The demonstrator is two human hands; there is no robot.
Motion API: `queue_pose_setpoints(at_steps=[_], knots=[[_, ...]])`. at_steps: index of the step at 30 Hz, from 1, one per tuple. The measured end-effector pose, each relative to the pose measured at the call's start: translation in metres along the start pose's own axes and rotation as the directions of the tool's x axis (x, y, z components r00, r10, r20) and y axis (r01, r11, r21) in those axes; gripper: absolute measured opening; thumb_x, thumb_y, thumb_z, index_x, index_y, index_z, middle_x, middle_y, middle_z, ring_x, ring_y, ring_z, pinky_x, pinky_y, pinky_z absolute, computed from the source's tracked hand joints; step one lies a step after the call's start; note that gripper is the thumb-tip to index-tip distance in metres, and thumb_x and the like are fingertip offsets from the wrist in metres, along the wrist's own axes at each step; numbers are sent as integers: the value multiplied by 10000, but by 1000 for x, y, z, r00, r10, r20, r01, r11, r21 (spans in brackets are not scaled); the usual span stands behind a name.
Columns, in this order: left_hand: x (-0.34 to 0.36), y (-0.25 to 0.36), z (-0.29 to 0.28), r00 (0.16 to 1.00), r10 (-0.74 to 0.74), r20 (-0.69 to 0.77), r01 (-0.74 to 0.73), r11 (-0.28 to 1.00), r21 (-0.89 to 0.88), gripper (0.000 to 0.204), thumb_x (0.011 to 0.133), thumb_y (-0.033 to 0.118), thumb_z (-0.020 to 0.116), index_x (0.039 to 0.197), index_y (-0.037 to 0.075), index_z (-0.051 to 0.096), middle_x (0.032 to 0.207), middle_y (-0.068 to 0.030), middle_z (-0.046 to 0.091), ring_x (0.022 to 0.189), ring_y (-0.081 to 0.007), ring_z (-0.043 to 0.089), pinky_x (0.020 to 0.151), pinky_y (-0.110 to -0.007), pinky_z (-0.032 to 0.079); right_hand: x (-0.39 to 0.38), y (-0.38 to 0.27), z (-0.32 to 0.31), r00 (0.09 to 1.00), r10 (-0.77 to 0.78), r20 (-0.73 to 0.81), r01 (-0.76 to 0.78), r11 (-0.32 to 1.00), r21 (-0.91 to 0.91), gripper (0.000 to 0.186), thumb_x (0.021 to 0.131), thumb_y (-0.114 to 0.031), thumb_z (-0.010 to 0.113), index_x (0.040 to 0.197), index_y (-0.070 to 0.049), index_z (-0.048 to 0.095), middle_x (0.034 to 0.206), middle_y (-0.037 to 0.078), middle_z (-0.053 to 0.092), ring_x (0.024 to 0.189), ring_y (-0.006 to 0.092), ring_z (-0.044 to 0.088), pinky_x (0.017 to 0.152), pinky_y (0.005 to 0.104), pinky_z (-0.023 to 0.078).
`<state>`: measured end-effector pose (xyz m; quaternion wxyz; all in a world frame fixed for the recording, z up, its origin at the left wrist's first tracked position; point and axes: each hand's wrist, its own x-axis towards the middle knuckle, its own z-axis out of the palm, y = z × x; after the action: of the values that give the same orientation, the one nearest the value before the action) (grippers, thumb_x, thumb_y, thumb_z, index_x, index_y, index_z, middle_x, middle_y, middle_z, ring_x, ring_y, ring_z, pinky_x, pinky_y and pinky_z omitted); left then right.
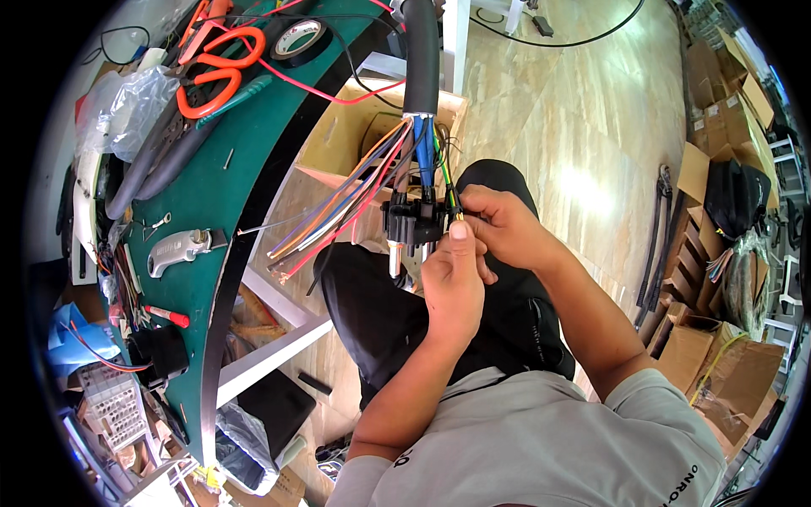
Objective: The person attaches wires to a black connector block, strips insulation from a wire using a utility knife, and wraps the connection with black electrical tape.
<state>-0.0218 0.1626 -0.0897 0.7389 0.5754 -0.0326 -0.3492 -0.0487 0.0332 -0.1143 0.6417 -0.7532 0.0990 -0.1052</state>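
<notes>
Left hand [456, 269]: fingers narrow, apparently pinching the green-yellow wire [454, 199]. Right hand [507, 226]: fingers curled close beside; exact hold hidden, cannot tell. I have the wire at the right flank of the black connector [410, 221]. Judgement: wire light, springy, best gripped near its end; connector rigid; thick black cable [420, 72] beyond, heavy, stiff. Green desk [253, 139] to my left.

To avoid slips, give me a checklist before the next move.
1. Hands at the black connector: ok, left hand and right hand meet by its right side.
2. Wire end between the fingertips seated: cannot tell, fingers cover it.
3. Loose coloured wires gathered: not ok, fanned out leftward.
4. Utility knife set down: ok, on the green table.
5. Orange-handled scissors set down: ok, same table.
</notes>
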Motion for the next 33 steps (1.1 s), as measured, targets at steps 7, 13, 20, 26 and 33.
queue_pose_setpoints(at_steps=[7,13,20,26,33], knots=[[2,-5,5,997,55,-59,-57,998,-35,427,1016,398,493,718,94,468,525,23,388,449,-93,410,476,-267,419,7,-6,-3,946,-297,-127,222,883,-413,115,774,-36,668,886,-22,649,864,101,597,820,299,541,724,383,460],[3,-6,4,996,73,-57,-75,997,-33,425,1013,388,503,696,109,463,514,30,388,431,-83,394,447,-259,392,11,-6,7,855,-471,-216,252,743,-620,141,710,5,665,841,-38,635,820,94,567,813,309,522,699,389,463],[5,-7,0,993,96,-72,-96,995,2,442,1013,378,508,661,117,444,488,31,375,419,-80,385,435,-256,381,14,0,20,811,-510,-287,222,722,-655,145,692,23,656,821,-38,628,777,99,545,764,313,515,662,395,465],[7,-8,-3,993,91,-70,-92,996,-10,450,1014,363,508,646,118,430,487,29,370,419,-86,381,435,-264,380,19,2,22,812,-505,-294,226,736,-639,131,706,17,650,826,-33,630,767,102,548,753,314,516,654,397,463],[11,-7,-4,993,97,-67,-97,995,-5,463,1017,363,501,634,113,427,486,20,370,425,-93,386,448,-268,388,25,7,24,817,-496,-296,201,725,-659,132,725,18,640,846,-33,639,781,105,568,770,315,528,659,398,471]])
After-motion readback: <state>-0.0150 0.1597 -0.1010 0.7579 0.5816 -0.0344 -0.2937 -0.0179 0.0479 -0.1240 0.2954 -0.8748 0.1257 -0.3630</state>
